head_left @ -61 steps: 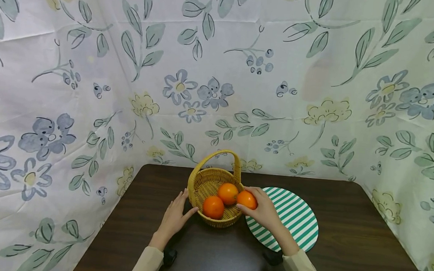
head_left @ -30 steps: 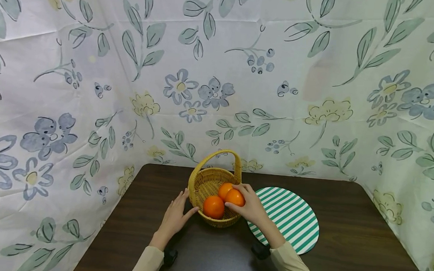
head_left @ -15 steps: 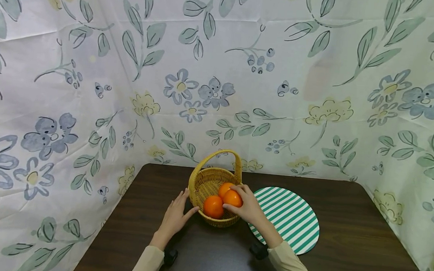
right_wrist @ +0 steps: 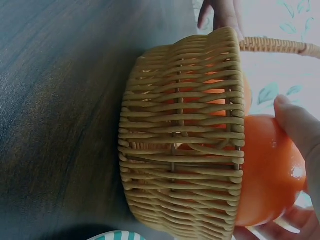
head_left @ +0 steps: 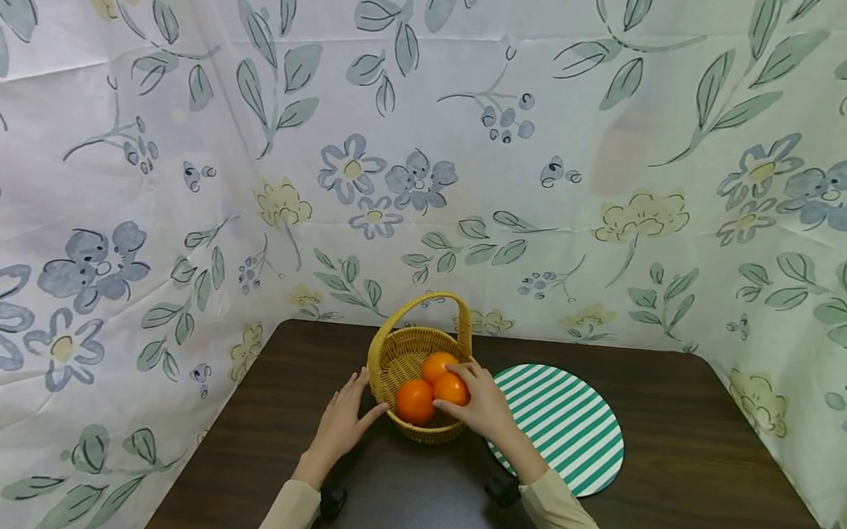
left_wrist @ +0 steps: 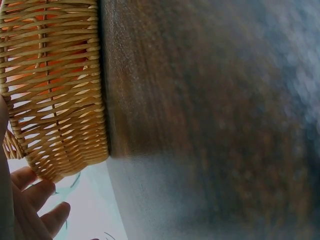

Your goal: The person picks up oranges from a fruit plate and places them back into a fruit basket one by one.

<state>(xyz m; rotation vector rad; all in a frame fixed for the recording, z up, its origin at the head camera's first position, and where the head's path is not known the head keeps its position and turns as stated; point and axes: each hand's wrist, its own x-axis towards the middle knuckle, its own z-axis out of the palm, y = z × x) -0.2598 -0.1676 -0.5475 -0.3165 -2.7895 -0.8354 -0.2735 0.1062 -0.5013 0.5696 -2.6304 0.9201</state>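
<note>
A yellow wicker basket (head_left: 403, 360) with a tall handle stands on the dark table. Inside it lie two oranges, one at the front (head_left: 414, 402) and one behind (head_left: 437, 366). My right hand (head_left: 484, 403) grips a third orange (head_left: 451, 388) between thumb and fingers at the basket's right side, against the other two. The right wrist view shows this held orange (right_wrist: 267, 170) bulging past the rim. My left hand (head_left: 342, 421) rests against the basket's left side, fingers extended and thumb near the front rim. Its fingertips (left_wrist: 40, 192) touch the weave or lie close beside it.
A round green-and-white striped placemat (head_left: 566, 427) lies right of the basket, partly under my right forearm. The brown wooden table (head_left: 681, 458) ends at the back against a floral cloth (head_left: 431, 135).
My right hand has carried its orange leftward and down from the basket's right rim to beside the other two, which have shifted slightly left. My left hand stays in place.
</note>
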